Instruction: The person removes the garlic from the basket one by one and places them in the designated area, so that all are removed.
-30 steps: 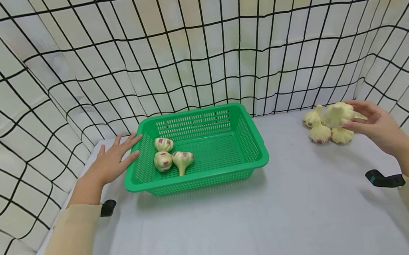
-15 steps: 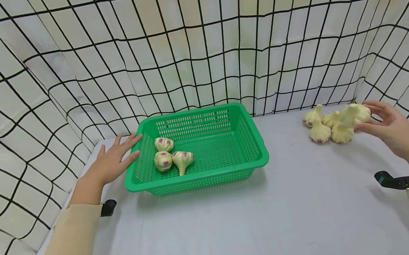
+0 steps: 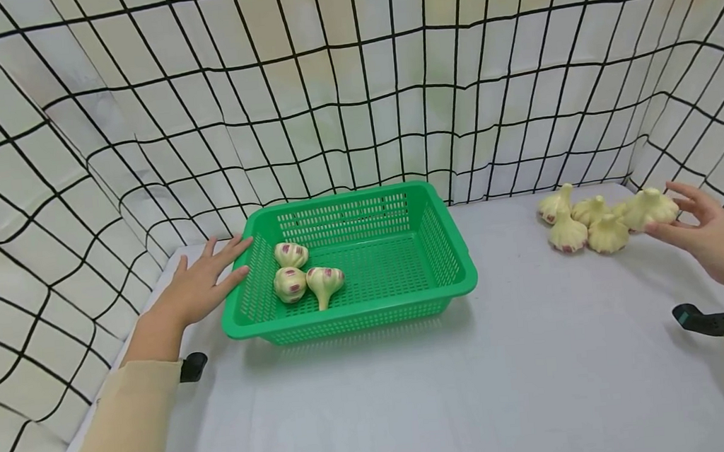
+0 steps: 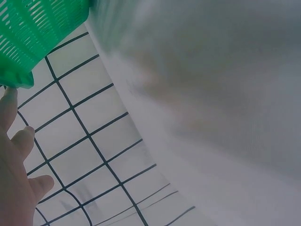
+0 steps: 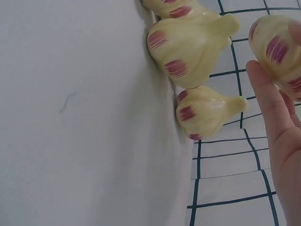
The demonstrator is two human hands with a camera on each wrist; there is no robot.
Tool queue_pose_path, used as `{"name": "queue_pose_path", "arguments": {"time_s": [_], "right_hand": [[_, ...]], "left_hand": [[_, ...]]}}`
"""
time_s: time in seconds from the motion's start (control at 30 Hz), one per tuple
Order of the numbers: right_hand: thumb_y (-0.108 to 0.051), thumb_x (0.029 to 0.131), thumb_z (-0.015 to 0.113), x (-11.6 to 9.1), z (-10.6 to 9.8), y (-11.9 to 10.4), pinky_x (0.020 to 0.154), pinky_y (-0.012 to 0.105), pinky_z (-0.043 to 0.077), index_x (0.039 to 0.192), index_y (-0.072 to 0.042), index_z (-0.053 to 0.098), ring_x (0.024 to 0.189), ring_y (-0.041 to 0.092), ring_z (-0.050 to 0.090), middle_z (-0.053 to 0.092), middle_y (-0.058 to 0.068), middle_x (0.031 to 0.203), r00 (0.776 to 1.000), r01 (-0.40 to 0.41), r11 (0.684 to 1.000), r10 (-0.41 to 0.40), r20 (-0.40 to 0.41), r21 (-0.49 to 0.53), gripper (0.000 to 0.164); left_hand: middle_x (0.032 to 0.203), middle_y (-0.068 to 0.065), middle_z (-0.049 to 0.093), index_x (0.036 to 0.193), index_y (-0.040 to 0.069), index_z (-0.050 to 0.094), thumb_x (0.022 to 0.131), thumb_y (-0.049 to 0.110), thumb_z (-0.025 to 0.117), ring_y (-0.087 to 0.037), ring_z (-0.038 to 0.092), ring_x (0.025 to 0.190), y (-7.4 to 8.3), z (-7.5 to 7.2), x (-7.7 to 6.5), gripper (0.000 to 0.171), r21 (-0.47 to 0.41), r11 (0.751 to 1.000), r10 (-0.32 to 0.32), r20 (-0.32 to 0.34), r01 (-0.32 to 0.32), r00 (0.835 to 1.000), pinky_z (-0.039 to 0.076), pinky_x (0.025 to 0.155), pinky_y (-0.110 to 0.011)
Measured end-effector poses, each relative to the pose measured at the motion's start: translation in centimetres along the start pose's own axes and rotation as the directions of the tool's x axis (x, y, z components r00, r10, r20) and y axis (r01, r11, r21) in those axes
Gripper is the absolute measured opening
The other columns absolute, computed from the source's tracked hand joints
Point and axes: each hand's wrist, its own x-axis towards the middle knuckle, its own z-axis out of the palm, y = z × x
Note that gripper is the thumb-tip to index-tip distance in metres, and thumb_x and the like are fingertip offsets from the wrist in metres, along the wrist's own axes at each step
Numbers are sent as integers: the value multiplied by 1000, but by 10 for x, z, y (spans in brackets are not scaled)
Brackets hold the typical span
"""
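Note:
My right hand (image 3: 717, 237) pinches a pale garlic bulb (image 3: 651, 209) between thumb and fingers, at the right end of a group on the table. In the right wrist view this held garlic bulb (image 5: 277, 54) shows purple streaks, with the thumb against it. Beside it lie several other garlic bulbs (image 3: 608, 233), close together. My left hand (image 3: 191, 289) lies with spread, straight fingers on the left rim of a green plastic basket (image 3: 400, 308). Inside, at the basket's left end, are three garlic bulbs (image 3: 290, 285). The left wrist view catches only part of the left hand (image 4: 19, 155).
A white cloth covers the table (image 3: 414, 399). White walls with a black grid net (image 3: 389, 82) enclose the back and both sides, close behind the basket and the garlic group. Black wrist straps show on both arms.
My right hand has moved right and slightly down with its garlic bulb, from above the group to its right end. The left hand and basket stay put.

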Motion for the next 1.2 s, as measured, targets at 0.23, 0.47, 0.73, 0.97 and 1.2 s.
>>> {"name": "queue_pose_path", "arguments": {"time_s": [0.23, 0.47, 0.73, 0.97, 1.2], "right_hand": [[-26, 103, 64, -3, -2, 14, 87, 3, 37, 165, -37, 9, 141, 11, 36, 9, 12, 169, 996, -75, 995, 79, 50, -62, 84], [-36, 103, 63, -6, -6, 27, 117, 34, 33, 166, -16, 10, 150, 36, 24, 4, 17, 171, 988, -154, 983, 152, -27, -97, 85], [-40, 103, 57, -3, -11, 38, 117, 67, 20, 162, -1, 10, 146, 58, 11, 4, 36, 164, 949, -304, 948, 293, -117, -90, 86], [-42, 102, 57, 0, -10, 41, 115, 68, 24, 161, 3, 9, 142, 60, 14, 4, 41, 161, 945, -323, 939, 313, -99, -114, 88], [-45, 102, 56, 7, -12, 48, 88, 54, 41, 159, 7, 10, 132, 59, 23, 12, 45, 156, 950, -311, 929, 302, -74, -202, 90]], "left_hand": [[169, -16, 17, 165, 19, 22, 109, 51, 40, -47, -3, 154, 0, -1, 0, 68, 7, 1000, -5, 8, 5, 1000, -10, 112, -76], [169, -17, 18, 165, 19, 22, 109, 51, 40, -47, -2, 154, -1, 1, 0, 67, 2, 1000, 6, 1, -6, 1000, -10, 112, -76], [169, -16, 17, 165, 19, 23, 109, 51, 40, -47, -2, 154, -1, 0, 0, 67, -6, 1000, 5, -8, -5, 1000, -10, 112, -76], [169, -16, 17, 165, 19, 23, 109, 51, 41, -46, -2, 154, -1, 1, 0, 67, -3, 1000, 3, -1, -3, 1000, -10, 112, -76], [169, -16, 18, 165, 19, 24, 108, 50, 41, -46, -2, 154, -1, 1, 0, 67, 0, 1000, 3, -6, -3, 1000, -9, 112, -77]]}}
